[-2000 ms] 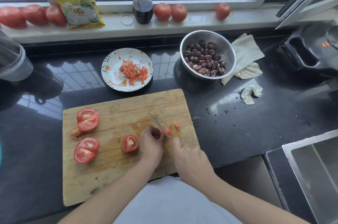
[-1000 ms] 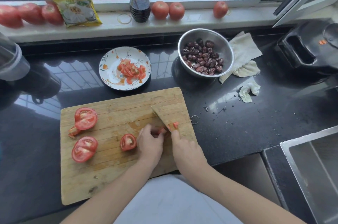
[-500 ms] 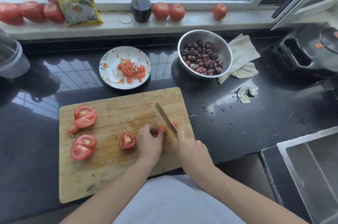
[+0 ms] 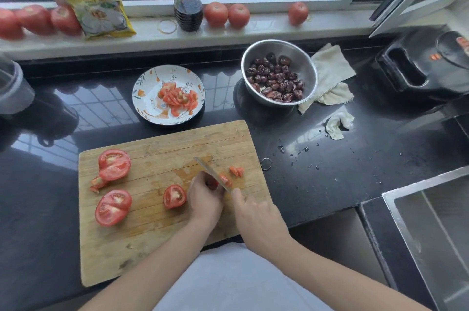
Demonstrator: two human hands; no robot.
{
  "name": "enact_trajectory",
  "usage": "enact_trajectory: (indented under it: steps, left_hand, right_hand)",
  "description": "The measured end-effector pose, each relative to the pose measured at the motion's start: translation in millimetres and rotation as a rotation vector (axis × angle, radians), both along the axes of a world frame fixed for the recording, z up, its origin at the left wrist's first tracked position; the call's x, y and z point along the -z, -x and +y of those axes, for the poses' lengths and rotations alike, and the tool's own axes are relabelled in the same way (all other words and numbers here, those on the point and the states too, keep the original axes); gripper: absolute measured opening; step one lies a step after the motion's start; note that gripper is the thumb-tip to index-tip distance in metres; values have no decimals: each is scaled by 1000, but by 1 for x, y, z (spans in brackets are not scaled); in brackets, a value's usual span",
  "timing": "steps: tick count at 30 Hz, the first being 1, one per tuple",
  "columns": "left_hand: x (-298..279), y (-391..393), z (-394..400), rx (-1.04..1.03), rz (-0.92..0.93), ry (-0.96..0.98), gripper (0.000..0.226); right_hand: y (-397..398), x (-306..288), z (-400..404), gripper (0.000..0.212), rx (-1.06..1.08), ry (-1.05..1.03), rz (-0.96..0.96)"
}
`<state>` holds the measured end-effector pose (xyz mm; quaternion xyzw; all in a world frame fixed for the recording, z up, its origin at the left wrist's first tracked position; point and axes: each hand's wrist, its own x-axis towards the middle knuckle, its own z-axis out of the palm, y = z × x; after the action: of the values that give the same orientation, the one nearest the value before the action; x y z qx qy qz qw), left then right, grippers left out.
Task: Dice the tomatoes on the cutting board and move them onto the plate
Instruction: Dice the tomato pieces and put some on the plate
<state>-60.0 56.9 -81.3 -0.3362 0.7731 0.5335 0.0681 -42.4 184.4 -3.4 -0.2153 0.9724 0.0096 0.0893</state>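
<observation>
Right hand (image 4: 256, 217), low and right of middle, fingers curled round the handle of the knife (image 4: 212, 173), blade slanting up to the left over the cutting board (image 4: 157, 242). Left hand (image 4: 204, 200) just beside it, fingers curled down on a small tomato piece; the piece mostly hidden under the fingers. Fresh little cut bits (image 4: 232, 175) lying right of the blade on the board.

About partway through, by the look of it. Already on the plate (image 4: 142, 105), up above the board: a small heap of diced tomato (image 4: 177, 99). Still waiting on the board: a small wedge (image 4: 174, 196) next to the left hand, and two big cut tomatoes (image 4: 113, 184) at the left side, with a scrap (image 4: 97, 184) between them. All that still to chop and carry over.

Around: metal bowl (image 4: 308, 67) of dark dried fruit at upper right, cloths (image 4: 330, 69) beside it, a spray bottle (image 4: 187, 11), a yellow bag (image 4: 94, 1) and whole tomatoes (image 4: 227, 15) along the window sill at the top, a sink (image 4: 431, 234) at lower right. Nothing between board and plate, so an easy path for moving the bits
</observation>
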Motion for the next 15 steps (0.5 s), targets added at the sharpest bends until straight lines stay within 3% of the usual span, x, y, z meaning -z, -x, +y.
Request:
enact_trajectory:
  steps: [9, 15]
  left_hand:
    - [-1, 1, 1, 4, 12, 27, 13]
    - [-3, 0, 1, 0, -3, 27, 14]
  right_hand:
    - [4, -8, 2, 50, -10, -71, -29]
    - [-8, -22, 27, 48, 14, -180, -220]
